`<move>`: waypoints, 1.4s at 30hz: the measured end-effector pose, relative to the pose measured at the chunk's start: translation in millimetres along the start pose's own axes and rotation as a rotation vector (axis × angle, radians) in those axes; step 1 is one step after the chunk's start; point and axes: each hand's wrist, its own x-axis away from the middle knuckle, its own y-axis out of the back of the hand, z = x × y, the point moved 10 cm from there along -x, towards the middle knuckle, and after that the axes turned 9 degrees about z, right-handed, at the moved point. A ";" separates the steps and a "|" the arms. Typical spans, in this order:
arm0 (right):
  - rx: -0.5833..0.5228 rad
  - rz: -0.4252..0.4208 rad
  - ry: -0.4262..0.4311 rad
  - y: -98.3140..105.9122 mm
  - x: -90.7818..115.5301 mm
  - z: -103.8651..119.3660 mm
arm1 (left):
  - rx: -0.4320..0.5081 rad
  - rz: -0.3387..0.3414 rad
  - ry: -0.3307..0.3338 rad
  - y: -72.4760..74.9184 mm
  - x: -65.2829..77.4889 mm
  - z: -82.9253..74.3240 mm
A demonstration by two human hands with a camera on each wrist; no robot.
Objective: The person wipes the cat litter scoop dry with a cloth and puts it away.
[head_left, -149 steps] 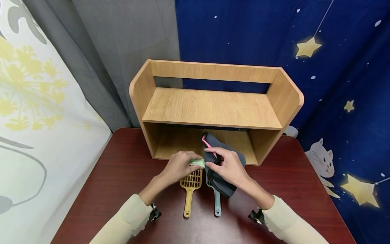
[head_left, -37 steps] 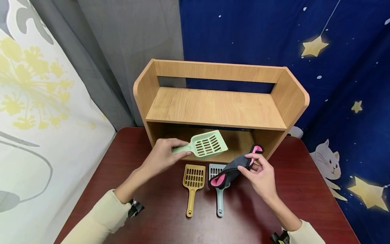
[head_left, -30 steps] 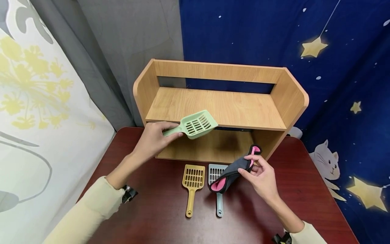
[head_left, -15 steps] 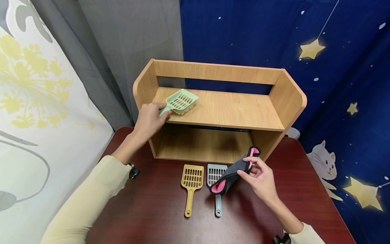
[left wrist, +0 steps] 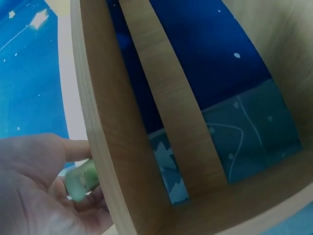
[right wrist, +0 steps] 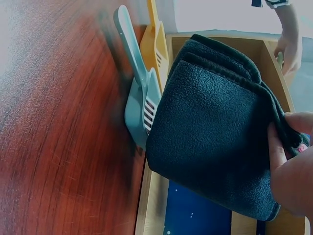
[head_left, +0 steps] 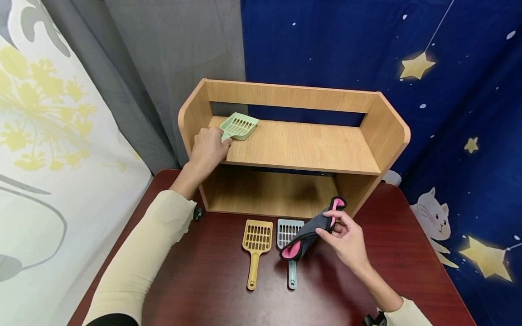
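My left hand grips the handle of a light green litter scoop, whose slotted head is at the left of the upper shelf. In the left wrist view only the green handle end shows between the fingers. My right hand pinches a folded dark grey cloth with pink lining and black edging, above the table. Under the cloth's left part lies a blue-grey litter scoop, partly hidden by it. Left of that lies a yellow litter scoop, handle toward me.
The two-tier wooden shelf unit stands at the back of the dark red table. Its left side panel rises beside my left hand. The lower compartment opens toward me. Curtains hang behind.
My left hand has carried the green scoop from the table's middle, up and left, onto the upper shelf. The right hand has moved the cloth right and now holds it almost still.
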 end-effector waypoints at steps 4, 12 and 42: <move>-0.001 -0.016 -0.003 2.5 1.4 -2.5 | 0.005 0.015 0.019 -6.0 -1.7 -4.8; 0.019 -0.019 -0.003 7.3 1.9 -3.7 | 0.021 0.032 0.024 -13.3 -0.9 -8.4; 0.216 0.074 0.022 48.1 -9.6 7.4 | -0.016 -0.271 -0.285 -38.7 139.2 -0.5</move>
